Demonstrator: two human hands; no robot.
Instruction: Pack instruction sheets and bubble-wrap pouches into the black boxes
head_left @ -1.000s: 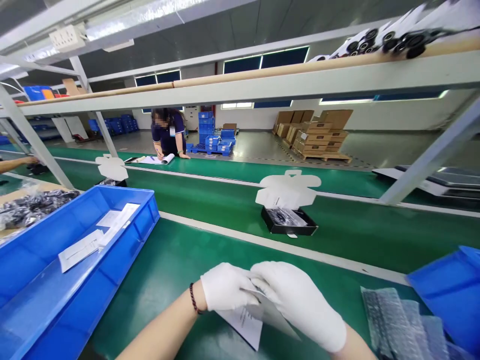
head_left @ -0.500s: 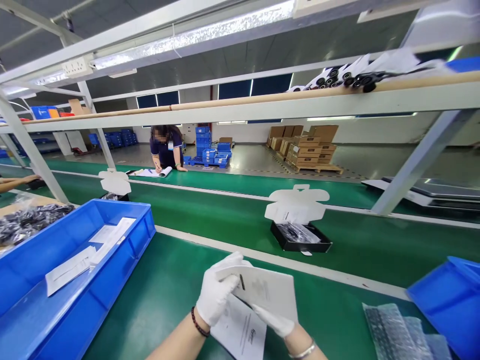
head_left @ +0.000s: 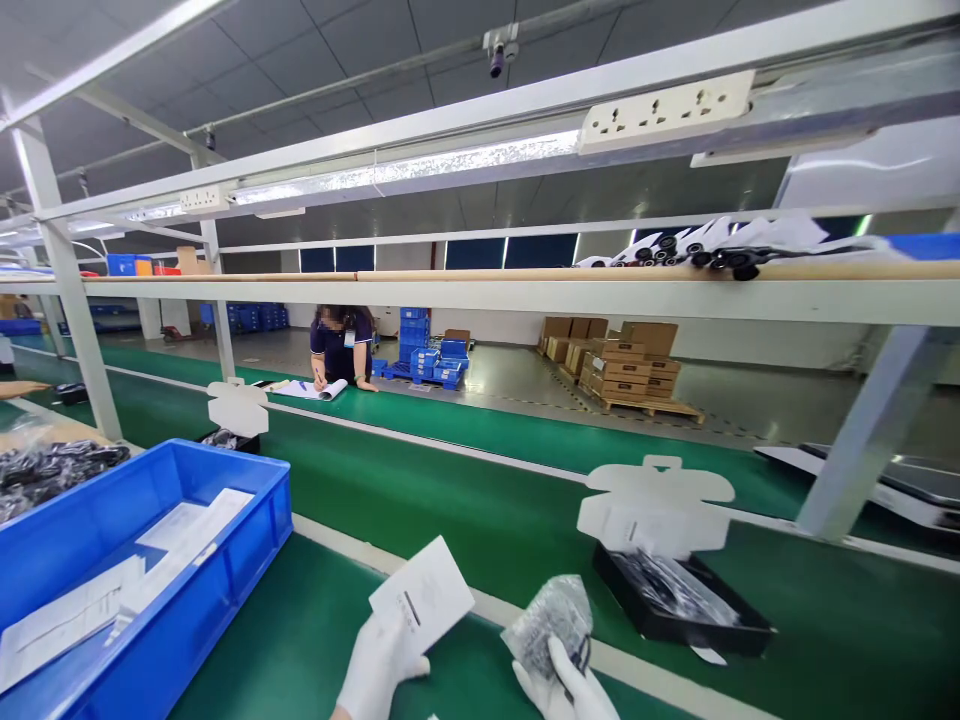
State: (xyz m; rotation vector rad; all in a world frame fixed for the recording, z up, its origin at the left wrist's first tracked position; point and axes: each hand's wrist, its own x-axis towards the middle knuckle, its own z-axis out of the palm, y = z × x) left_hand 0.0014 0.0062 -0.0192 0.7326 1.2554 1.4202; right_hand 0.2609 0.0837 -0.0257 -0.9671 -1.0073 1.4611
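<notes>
Your hands have just come apart. Half a second ago they were close together, both at the white paper. Now each one has its own thing, so neither hand is free.

Your left hand (head_left: pixel 375 665), in a white glove, holds up a thin white paper booklet (head_left: pixel 429 590) with a dark strip of print on it. Your fingers are closed on its bottom end, and your thumb pokes out to the side. I can't tell if it is one booklet or two stuck close together.

Your right hand (head_left: pixel 566 690), also in a white glove, has hold of a clear, bumpy plastic packet (head_left: pixel 551 610). Your fingers are bent around its lower part, not wide open. Something dark shows near the bottom, but I can't tell what it is. This packet was not in your hand half a second ago.

Both things are up over the green bench top (head_left: pixel 300 610), with a gap between them. The packet is nearer to the small black box (head_left: pixel 694 630), which sits to the right of it. The box's white cardboard lid (head_left: pixel 652 500) stands up, and shiny clear plastic bags (head_left: pixel 671 588) lie inside. On your left is the long blue plastic bin (head_left: pixel 225 590), with white papers (head_left: pixel 180 550) in it.
</notes>
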